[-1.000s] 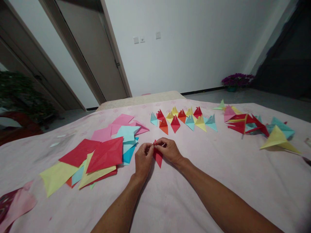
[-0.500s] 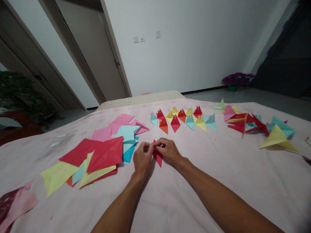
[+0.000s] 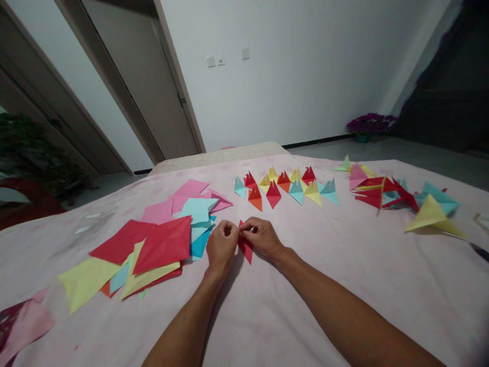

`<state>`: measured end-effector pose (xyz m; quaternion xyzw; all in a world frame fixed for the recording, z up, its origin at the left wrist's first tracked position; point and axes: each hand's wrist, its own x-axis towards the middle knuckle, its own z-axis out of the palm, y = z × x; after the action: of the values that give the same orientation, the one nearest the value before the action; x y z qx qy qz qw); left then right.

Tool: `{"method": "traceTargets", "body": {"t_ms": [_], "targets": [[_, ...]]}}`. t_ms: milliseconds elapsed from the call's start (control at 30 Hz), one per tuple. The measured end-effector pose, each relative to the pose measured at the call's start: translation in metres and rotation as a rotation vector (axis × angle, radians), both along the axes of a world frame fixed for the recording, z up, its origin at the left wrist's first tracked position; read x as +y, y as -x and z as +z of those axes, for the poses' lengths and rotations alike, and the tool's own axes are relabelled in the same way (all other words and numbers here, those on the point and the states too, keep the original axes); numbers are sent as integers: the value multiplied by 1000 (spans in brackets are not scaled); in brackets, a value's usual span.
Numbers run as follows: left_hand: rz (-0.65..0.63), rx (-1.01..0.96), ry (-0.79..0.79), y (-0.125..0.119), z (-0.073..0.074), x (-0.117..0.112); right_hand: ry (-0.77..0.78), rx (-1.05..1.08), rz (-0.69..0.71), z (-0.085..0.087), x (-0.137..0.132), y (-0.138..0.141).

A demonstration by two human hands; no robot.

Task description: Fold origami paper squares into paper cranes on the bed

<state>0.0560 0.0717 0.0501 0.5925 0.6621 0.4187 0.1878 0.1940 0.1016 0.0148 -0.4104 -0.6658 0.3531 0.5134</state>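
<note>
A red origami piece (image 3: 246, 251) is held between both hands, its long point angled toward the person. The left hand (image 3: 222, 245) and right hand (image 3: 263, 237) are each closed in a fingertip pinch at its upper end. To the piece's left, loose paper sheets (image 3: 164, 244) overlap, their blue edges reaching just beside the left hand, so room there is tight. Beyond the piece, origami birds (image 3: 273, 195) stand in close rows. Well to its right lies a heap of folded papers (image 3: 405, 194), a broad stretch of pink tablecloth (image 3: 313, 239) between.
</note>
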Motion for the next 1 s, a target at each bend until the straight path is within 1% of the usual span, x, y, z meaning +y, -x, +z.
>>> {"method": "traceTargets", "body": {"t_ms": [100, 200, 267, 333, 467, 567, 767, 1000], "targets": [[-40, -123, 25, 3, -5, 6, 42, 14, -5, -1, 1, 1], [-74, -335, 84, 5, -9, 8, 84, 29, 3, 0, 2, 1], [-91, -467, 132, 5, -8, 8, 96, 33, 10, 0, 2, 1], [-100, -545, 169, 5, -5, 6, 86, 23, 18, 0, 3, 0], [-99, -586, 217, 6, 1, 4, 22, -14, 41, 1, 3, -1], [-115, -591, 237, 8, 2, 5, -8, -22, 43, 2, 2, -2], [-113, -554, 223, 9, 2, 6, -14, -8, 48, 4, 1, -2], [-138, -673, 293, 11, 4, 5, 4, 34, 66, 2, 2, -2]]}}
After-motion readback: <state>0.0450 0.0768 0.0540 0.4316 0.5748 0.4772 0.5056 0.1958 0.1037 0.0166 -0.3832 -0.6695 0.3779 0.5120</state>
